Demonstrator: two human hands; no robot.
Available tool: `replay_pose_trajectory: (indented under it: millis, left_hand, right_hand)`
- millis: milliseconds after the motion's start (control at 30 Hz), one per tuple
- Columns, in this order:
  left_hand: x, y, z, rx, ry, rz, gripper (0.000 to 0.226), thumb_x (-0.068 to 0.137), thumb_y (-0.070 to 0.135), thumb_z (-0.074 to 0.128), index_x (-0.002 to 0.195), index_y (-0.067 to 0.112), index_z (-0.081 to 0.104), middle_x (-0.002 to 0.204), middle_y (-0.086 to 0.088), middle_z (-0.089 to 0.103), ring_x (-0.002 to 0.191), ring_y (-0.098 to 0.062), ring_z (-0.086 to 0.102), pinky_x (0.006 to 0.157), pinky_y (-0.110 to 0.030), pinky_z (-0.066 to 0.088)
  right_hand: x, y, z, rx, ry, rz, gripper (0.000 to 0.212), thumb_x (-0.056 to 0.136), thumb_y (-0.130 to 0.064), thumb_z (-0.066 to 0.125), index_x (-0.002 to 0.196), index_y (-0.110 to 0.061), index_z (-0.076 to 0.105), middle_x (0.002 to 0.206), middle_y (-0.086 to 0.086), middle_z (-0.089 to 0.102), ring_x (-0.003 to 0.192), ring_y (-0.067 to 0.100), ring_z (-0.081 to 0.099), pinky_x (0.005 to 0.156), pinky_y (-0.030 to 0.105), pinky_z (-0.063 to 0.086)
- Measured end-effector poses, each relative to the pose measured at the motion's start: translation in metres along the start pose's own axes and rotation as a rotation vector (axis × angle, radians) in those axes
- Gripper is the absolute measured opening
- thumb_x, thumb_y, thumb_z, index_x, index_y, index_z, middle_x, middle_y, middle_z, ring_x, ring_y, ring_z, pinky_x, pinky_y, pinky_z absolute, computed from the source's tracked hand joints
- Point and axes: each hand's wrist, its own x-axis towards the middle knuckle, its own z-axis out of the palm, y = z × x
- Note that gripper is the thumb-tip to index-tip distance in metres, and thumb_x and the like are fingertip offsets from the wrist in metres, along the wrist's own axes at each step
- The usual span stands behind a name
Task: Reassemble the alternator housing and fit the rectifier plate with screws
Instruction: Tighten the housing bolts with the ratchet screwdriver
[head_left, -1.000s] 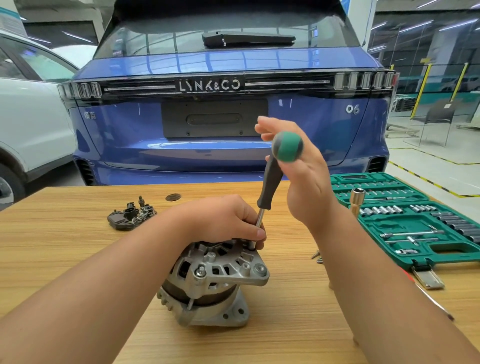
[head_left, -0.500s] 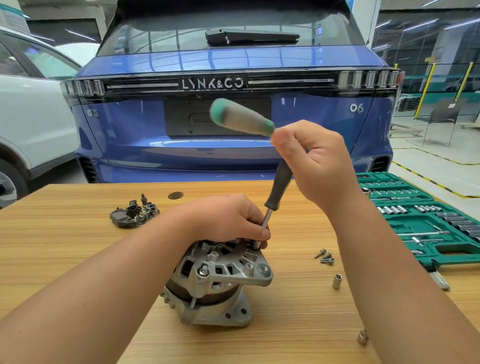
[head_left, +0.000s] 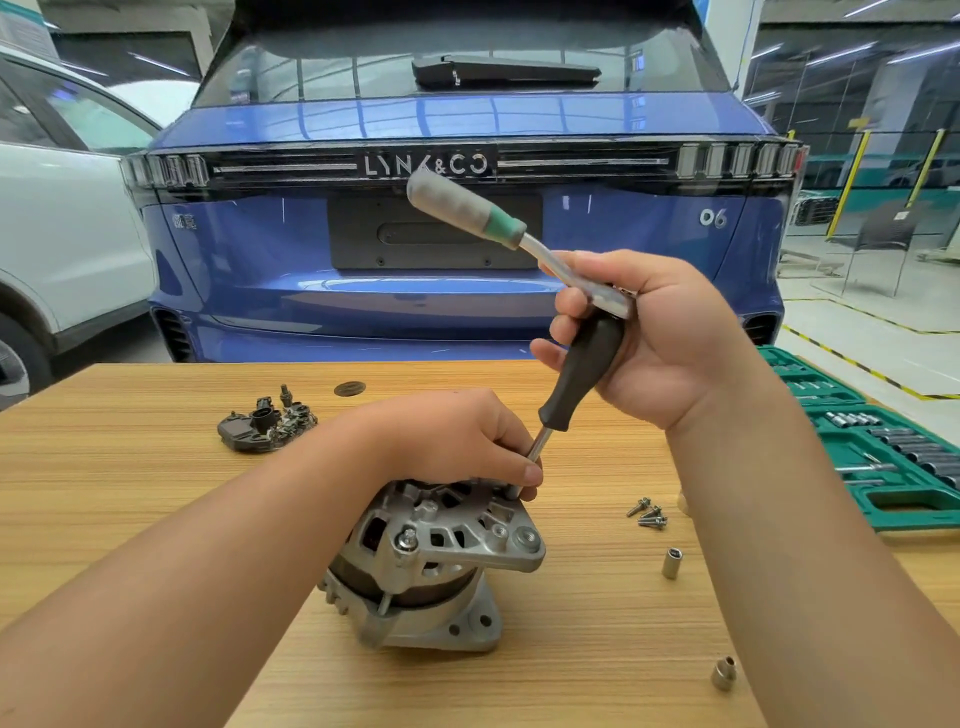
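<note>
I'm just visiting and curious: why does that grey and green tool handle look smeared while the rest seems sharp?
Head view: the ratchet handle is motion-blurred, ghosted against the blue car; the alternator and loose screws stay crisp; wide-angle distortion bows the table edge; ceiling lights glare off the car's paint.

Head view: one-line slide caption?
Left hand steadies driver tip on alternator; right hand grips ratchet atop black driver handle.

One alternator (head_left: 436, 561), two loose sockets (head_left: 671, 563), two cars (head_left: 467, 208), one socket set (head_left: 883, 467).
</note>
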Motion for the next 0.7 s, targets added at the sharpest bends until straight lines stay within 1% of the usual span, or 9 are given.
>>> replay_pose_trajectory:
  millis: [100,133,200,267,400,467,567,633,700]
  left_hand:
    - [-0.002,0.001,0.000,0.006,0.004,-0.006,0.018,0.097,0.051,0.061,0.096,0.042,0.077,0.089,0.016,0.074,0.080,-0.006,0.065,0.078,-0.033,0.053]
    - [-0.002,0.001,0.000,0.011,0.008,-0.008,0.019,0.097,0.052,0.061,0.096,0.042,0.077,0.088,0.016,0.074,0.079,-0.007,0.065,0.076,-0.033,0.053]
    - [-0.002,0.001,0.001,0.017,0.012,-0.013,0.020,0.097,0.052,0.060,0.094,0.041,0.077,0.076,0.020,0.069,0.064,0.000,0.059,0.064,-0.027,0.044]
    - [-0.001,0.002,0.001,0.020,0.009,-0.017,0.021,0.098,0.051,0.060,0.093,0.040,0.077,0.069,0.025,0.065,0.059,0.006,0.055,0.062,-0.024,0.037]
    - [-0.003,0.002,0.002,0.000,-0.006,-0.011,0.020,0.097,0.052,0.059,0.093,0.041,0.076,0.080,0.022,0.071,0.068,0.004,0.061,0.067,-0.025,0.042]
    - [-0.004,0.003,0.002,-0.005,-0.016,-0.005,0.019,0.097,0.052,0.060,0.093,0.043,0.076,0.086,0.021,0.073,0.074,0.001,0.064,0.070,-0.027,0.045]
    - [-0.007,0.003,0.000,-0.018,-0.051,0.019,0.015,0.094,0.052,0.063,0.094,0.044,0.076,0.092,0.016,0.075,0.085,-0.007,0.068,0.083,-0.036,0.054]
    - [-0.010,0.003,-0.001,-0.039,-0.084,0.043,0.014,0.093,0.051,0.066,0.096,0.044,0.077,0.096,0.012,0.076,0.091,-0.012,0.069,0.093,-0.045,0.054]
    - [-0.012,0.003,-0.001,-0.044,-0.105,0.057,0.015,0.091,0.052,0.067,0.097,0.042,0.077,0.097,0.008,0.076,0.094,-0.016,0.069,0.096,-0.050,0.053]
  right_hand:
    - [-0.001,-0.002,0.003,0.159,-0.093,0.122,0.029,0.076,-0.024,0.063,0.103,-0.013,0.064,0.069,0.000,0.060,0.054,0.014,0.051,0.076,0.036,0.051]
    - [-0.001,-0.002,0.003,0.174,-0.102,0.133,0.028,0.077,-0.024,0.063,0.103,-0.013,0.061,0.070,0.000,0.060,0.054,0.014,0.050,0.076,0.036,0.049]
    - [-0.001,-0.003,0.002,0.194,-0.082,0.151,0.030,0.078,-0.023,0.061,0.105,-0.011,0.056,0.071,0.000,0.060,0.055,0.013,0.048,0.076,0.035,0.046]
    - [-0.002,-0.005,0.002,0.206,-0.050,0.170,0.033,0.079,-0.023,0.060,0.108,-0.010,0.054,0.072,0.000,0.060,0.056,0.012,0.048,0.077,0.034,0.044]
    - [-0.003,-0.005,0.005,0.216,0.050,0.193,0.026,0.092,-0.025,0.055,0.113,-0.009,0.057,0.075,-0.002,0.064,0.055,0.009,0.051,0.079,0.033,0.040]
    - [-0.005,-0.006,0.006,0.212,0.043,0.206,0.024,0.096,-0.027,0.053,0.112,-0.010,0.058,0.077,-0.002,0.065,0.056,0.008,0.053,0.080,0.034,0.041]
    - [-0.008,-0.008,0.007,0.208,-0.165,0.276,0.031,0.084,-0.028,0.058,0.111,-0.012,0.056,0.078,-0.004,0.064,0.057,0.009,0.056,0.077,0.034,0.042]
    - [-0.009,-0.007,0.008,0.190,-0.313,0.311,0.038,0.078,-0.027,0.062,0.112,-0.014,0.055,0.075,-0.007,0.063,0.054,0.008,0.056,0.070,0.031,0.044]
    - [-0.009,-0.005,0.008,0.164,-0.397,0.317,0.048,0.071,-0.025,0.065,0.116,-0.013,0.055,0.071,-0.009,0.062,0.050,0.005,0.055,0.065,0.029,0.045]
